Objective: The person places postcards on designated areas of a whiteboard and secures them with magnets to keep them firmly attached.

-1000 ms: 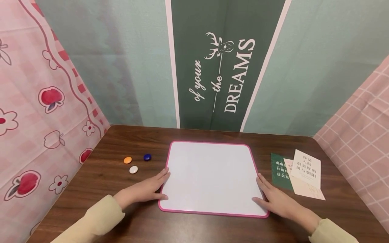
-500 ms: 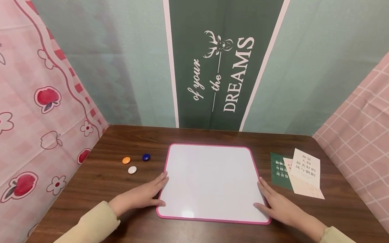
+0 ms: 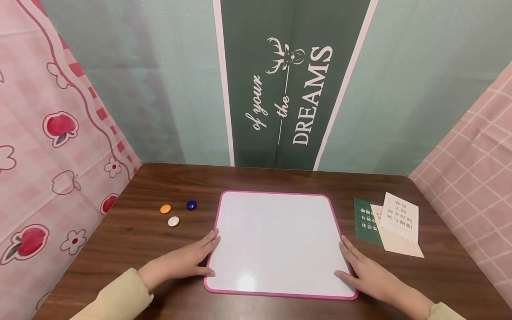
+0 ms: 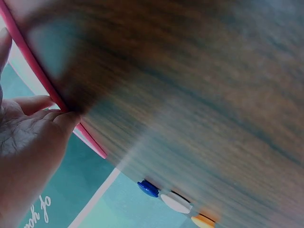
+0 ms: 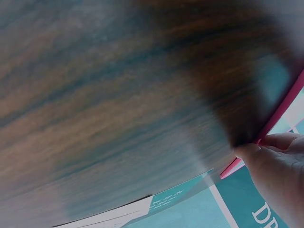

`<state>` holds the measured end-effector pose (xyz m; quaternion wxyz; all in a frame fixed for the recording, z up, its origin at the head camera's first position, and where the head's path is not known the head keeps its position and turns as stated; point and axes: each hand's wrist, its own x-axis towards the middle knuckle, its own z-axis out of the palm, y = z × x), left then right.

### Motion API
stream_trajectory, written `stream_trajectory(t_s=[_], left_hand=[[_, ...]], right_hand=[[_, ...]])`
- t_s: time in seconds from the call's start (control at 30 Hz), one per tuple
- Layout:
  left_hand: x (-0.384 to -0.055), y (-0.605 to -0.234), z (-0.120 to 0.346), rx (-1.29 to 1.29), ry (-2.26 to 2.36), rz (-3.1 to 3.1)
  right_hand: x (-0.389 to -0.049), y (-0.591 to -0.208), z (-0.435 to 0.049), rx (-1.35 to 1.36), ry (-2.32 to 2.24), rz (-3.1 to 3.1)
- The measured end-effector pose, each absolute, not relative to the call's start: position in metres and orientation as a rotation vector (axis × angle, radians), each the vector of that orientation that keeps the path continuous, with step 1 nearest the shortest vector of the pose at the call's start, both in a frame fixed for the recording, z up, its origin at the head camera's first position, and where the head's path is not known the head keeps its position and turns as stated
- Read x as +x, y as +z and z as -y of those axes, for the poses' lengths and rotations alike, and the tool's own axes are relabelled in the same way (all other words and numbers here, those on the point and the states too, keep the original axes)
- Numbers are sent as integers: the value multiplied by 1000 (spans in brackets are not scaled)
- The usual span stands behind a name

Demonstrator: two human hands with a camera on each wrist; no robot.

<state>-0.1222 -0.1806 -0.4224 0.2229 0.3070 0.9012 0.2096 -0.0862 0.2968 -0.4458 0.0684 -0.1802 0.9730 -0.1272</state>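
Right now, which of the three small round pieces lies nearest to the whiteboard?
The dark blue piece; the white piece and the orange piece lie farther from the whiteboard.

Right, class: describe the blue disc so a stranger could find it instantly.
Find the pink-edged whiteboard on the wooden table. To its left, beyond the person's left hand, lies the small blue disc. It sits nearer the board than the orange disc and white disc, and is clearly darker.
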Motion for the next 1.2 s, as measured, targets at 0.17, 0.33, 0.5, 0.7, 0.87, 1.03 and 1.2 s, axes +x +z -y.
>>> stream_trajectory(t_s=[0.17,0.33,0.5,0.7,0.87,1.03,1.2], left_hand=[[-123,-423,181,845,566,-2487],[-122,-423,182,873,552,-2491],[-122,-424,184,878,575,-2497],[-123,-427,188,866,618,-2500],[-123,-427,187,874,615,-2506],[-124,-425,186,870,594,-2496],[-126,-424,185,877,570,-2500]], right_hand=[[-86,-446,-297,-539,-382,-2923],[-85,-447,-298,-541,-401,-2906],[-88,-444,-299,-573,-387,-2897],[-102,-433,-300,-616,-402,-2864],[-116,-425,-301,-668,-384,-2921],[-129,-421,-304,-701,-330,-3008],[-140,-415,-314,-645,-305,-3056]])
